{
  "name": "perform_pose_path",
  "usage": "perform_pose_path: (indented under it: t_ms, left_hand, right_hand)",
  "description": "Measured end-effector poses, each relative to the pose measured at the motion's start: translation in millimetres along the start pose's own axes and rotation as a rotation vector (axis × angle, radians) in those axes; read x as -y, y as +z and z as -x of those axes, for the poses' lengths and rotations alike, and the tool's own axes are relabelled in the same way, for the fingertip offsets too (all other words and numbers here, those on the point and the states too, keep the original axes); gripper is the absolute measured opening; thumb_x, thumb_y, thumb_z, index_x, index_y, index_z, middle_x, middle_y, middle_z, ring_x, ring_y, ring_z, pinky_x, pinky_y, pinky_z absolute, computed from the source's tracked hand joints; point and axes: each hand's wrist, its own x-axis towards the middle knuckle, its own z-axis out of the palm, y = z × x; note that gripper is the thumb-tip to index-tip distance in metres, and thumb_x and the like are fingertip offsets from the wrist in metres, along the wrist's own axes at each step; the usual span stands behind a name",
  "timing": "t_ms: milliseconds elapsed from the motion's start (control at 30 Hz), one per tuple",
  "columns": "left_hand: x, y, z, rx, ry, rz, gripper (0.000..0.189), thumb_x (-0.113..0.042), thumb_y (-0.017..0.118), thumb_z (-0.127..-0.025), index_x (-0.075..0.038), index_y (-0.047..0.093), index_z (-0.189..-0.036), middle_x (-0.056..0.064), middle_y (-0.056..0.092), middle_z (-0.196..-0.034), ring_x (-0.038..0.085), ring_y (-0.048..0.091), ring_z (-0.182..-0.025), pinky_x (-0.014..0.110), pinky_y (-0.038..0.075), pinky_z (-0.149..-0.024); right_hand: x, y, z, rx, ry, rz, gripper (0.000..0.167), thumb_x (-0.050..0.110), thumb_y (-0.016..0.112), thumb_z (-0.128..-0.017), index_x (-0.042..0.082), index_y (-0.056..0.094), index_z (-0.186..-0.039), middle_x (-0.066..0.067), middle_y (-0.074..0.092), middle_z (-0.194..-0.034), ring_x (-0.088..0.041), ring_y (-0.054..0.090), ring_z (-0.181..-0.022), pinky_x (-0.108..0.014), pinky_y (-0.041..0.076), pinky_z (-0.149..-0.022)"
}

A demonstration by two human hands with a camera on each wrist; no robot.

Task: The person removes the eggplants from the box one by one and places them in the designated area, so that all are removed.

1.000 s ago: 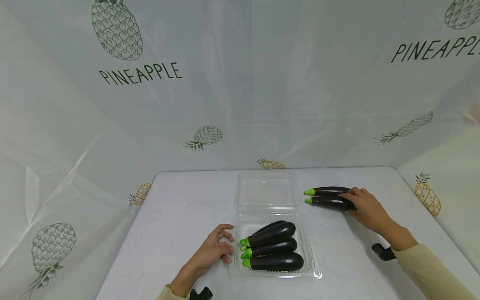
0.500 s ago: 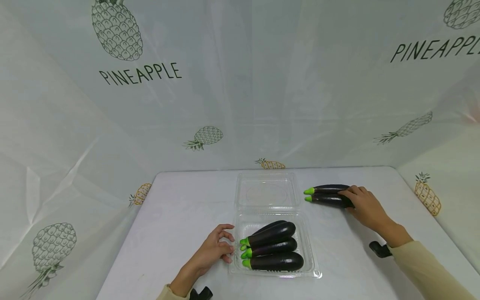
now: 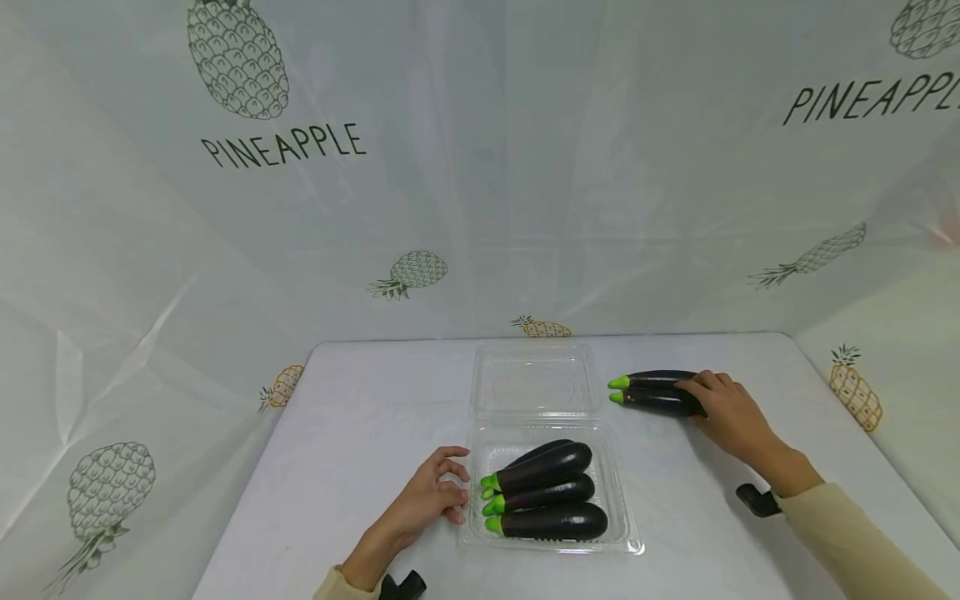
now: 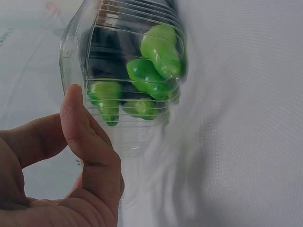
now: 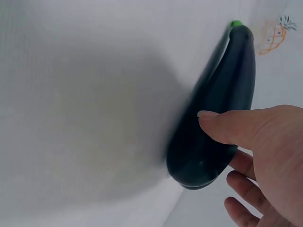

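Note:
Two dark purple eggplants with green stem ends lie side by side on the right of the table in the head view. My right hand (image 3: 731,417) grips the nearer eggplant (image 3: 658,402) at its rounded end, the thumb pressed on its side in the right wrist view. Close behind it lies the farther eggplant (image 3: 660,379), partly hidden by my fingers. Several more eggplants (image 3: 555,523) rest in a clear plastic clamshell container (image 3: 628,508) with its lid (image 3: 532,382) laid back. At the container's left edge, my left hand (image 3: 423,504) is held with loosely bent fingers.
A white cloth covers the table (image 3: 360,400). Behind it and at both sides hangs a pale sheet (image 3: 480,167) printed with pineapples. A black wrist mount (image 3: 757,500) shows below the right forearm, another (image 3: 403,586) beside the left.
The nearer eggplant has shifted slightly back against the farther one, along with my right hand. My left hand and the container have stayed in place.

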Motion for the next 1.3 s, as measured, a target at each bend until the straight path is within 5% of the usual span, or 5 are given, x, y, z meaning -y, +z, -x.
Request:
perform_pose_path:
  t_ms: [667, 867, 1300]
  left_hand:
    - [0.3, 0.0, -0.5, -0.001, -0.010, -0.004, 0.066, 0.009, 0.062, -0.094, 0.006, 0.034, -0.153, 0.013, 0.052, -0.114, 0.012, 0.058, -0.075, 0.022, 0.058, -0.058]
    - [0.8, -1.0, -1.3, 0.001, -0.010, 0.004, 0.065, 0.010, 0.062, -0.094, 0.006, 0.034, -0.153, 0.012, 0.052, -0.114, 0.012, 0.059, -0.076, 0.023, 0.058, -0.058]
    - [2.2, -2.1, -1.7, 0.006, -0.004, -0.002, 0.064, 0.009, 0.063, -0.095, 0.005, 0.035, -0.153, 0.012, 0.052, -0.114, 0.013, 0.059, -0.077, 0.023, 0.059, -0.058]
  right_hand:
    - [29, -10, 3.1, -0.023, -0.028, 0.010, 0.059, -0.009, 0.093, -0.063, -0.002, 0.072, -0.118, -0.023, 0.065, -0.111, -0.048, 0.062, -0.105, -0.066, 0.053, -0.083]
    - [57, -26, -5.5, -0.059, -0.091, 0.011, 0.063, -0.006, 0.096, -0.061, 0.001, 0.072, -0.119, -0.020, 0.066, -0.113, -0.046, 0.062, -0.108, -0.065, 0.054, -0.084]
    - [133, -51, -23.2, -0.058, -0.247, -0.067, 0.055, 0.011, 0.095, -0.074, 0.008, 0.073, -0.124, -0.008, 0.067, -0.120, -0.033, 0.062, -0.113, -0.057, 0.056, -0.098]
